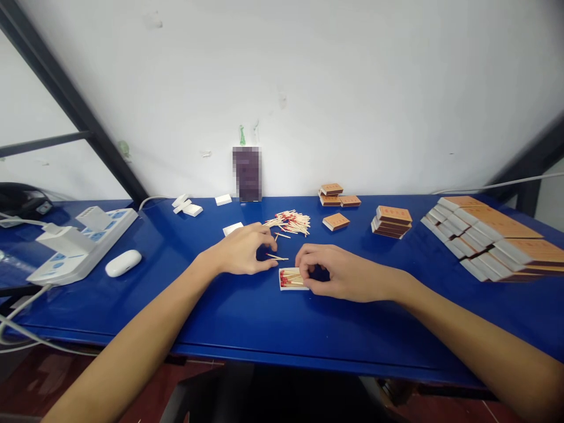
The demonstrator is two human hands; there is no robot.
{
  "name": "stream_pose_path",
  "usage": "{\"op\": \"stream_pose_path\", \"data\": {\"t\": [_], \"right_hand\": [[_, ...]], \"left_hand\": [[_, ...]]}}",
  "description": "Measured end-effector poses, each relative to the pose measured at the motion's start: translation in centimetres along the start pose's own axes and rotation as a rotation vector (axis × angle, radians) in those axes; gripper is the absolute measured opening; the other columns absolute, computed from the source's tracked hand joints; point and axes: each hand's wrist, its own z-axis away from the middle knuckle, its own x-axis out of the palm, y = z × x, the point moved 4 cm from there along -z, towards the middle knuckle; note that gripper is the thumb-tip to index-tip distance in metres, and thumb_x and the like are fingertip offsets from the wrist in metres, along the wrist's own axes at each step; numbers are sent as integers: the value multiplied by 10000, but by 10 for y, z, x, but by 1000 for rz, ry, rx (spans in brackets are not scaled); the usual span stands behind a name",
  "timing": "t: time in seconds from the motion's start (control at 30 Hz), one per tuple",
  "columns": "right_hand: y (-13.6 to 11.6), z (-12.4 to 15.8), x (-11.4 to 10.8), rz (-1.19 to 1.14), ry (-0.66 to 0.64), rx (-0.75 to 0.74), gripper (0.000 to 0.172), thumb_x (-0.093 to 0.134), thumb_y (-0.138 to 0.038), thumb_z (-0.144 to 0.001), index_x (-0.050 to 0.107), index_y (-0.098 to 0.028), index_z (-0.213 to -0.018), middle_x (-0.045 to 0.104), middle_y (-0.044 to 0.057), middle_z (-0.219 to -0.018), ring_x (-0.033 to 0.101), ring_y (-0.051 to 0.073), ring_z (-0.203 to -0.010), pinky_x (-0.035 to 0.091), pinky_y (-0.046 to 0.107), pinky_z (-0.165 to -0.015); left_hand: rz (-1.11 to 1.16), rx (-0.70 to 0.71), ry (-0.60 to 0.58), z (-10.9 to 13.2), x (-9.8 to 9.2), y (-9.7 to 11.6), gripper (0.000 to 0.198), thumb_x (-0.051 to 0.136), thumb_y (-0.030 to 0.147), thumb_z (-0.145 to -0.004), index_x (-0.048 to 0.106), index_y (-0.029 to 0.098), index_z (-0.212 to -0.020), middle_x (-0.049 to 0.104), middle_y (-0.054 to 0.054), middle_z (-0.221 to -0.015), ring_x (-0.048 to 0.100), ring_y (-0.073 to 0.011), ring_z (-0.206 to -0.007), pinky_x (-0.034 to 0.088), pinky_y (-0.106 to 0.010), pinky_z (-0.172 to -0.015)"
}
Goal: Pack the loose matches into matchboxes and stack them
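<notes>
A white matchbox tray (293, 288) holding red-tipped matches (289, 277) lies on the blue table in front of me. My right hand (339, 271) has its curled thumb and fingers around the tray's right end, hiding that part. Left of the tray, my left hand (244, 249) hovers low with thumb and forefinger apart. A few loose matches (277, 257) lie on the table by its fingertips. Just beyond is a heap of matches (295, 223). Another white tray (232, 228) is partly hidden behind my left hand.
Several white trays (192, 210) sit at the back left. Orange matchboxes stand in a small stack (392, 220), a loose group (331, 190) and a large block (493, 235) at right. A power strip (83, 252) and a white earbud case (123, 262) are at left.
</notes>
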Motion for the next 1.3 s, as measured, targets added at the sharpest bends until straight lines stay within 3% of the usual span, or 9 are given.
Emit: {"op": "stream_pose_path", "data": {"t": [0.13, 0.27, 0.4, 0.53, 0.67, 0.77, 0.93, 1.07, 1.3], "right_hand": [[2, -1, 2, 7, -3, 15, 117, 556, -270, -918, 600, -209, -829, 587, 16, -912, 526, 138, -766, 417, 283, -688], [2, -2, 3, 19, 13, 39, 136, 549, -328, -938, 608, -213, -896, 597, 23, -916, 531, 150, -787, 413, 284, -692], [9, -6, -3, 56, 210, 94, 161, 528, -347, -950, 587, -208, -896, 601, 4, -813, 512, 137, -691, 392, 277, -647], [29, -18, -8, 157, 383, 192, 109, 521, -274, -926, 599, -198, -917, 595, -8, -717, 511, 145, -646, 372, 282, -631], [40, -42, -5, 281, 326, 253, 155, 528, -314, -919, 618, -189, -928, 593, -2, -651, 536, 165, -633, 352, 289, -619], [42, -63, -4, 366, 266, 335, 221, 546, -387, -910, 626, -185, -863, 647, 51, -728, 578, 188, -690, 346, 288, -608], [38, -83, -6, 386, 184, 362, 140, 605, -292, -848, 630, -172, -782, 691, 81, -802, 604, 202, -756, 353, 285, -610], [36, -78, -10, 370, 75, 380, 187, 594, -193, -794, 578, -187, -608, 651, 27, -652, 588, 161, -655, 352, 271, -572], [33, -43, -29, 398, -122, 450, 222, 644, -135, -711, 525, -198, -535, 559, -5, -515, 502, 139, -494, 290, 278, -484]], "left_hand": [[46, 19, -29, -3, 5, 1, 179, 539, 282, -906, 679, 173, -883, 621, -54, -920, 567, -196, -891, 427, -333, -823], [86, -36, -112, -1, 2, 4, 176, 518, 260, -914, 664, 163, -909, 607, -59, -949, 555, -200, -918, 411, -341, -868], [46, -79, -224, 3, -1, 7, 118, 549, 201, -870, 661, 168, -860, 616, -46, -923, 529, -200, -913, 382, -340, -883], [1, -82, -243, 4, -4, 9, 138, 518, 186, -881, 642, 156, -828, 605, -50, -877, 511, -204, -893, 376, -345, -873], [161, -58, -178, 6, -15, 20, 139, 491, 218, -906, 614, 158, -879, 599, -40, -897, 520, -180, -864, 404, -319, -833], [319, -8, -173, 6, -21, 34, 130, 509, 238, -907, 620, 172, -917, 587, -36, -951, 527, -159, -841, 428, -286, -770], [348, 65, -242, 3, -10, 50, 63, 569, 183, -866, 627, 170, -885, 601, -21, -921, 541, -159, -874, 417, -298, -850], [303, 48, -212, 0, -1, 50, 71, 564, 183, -868, 631, 169, -884, 609, -19, -881, 547, -163, -848, 412, -311, -860], [376, 70, -131, -1, -2, 40, 99, 587, 211, -869, 666, 174, -916, 599, -21, -879, 540, -135, -770, 437, -266, -722]]}}
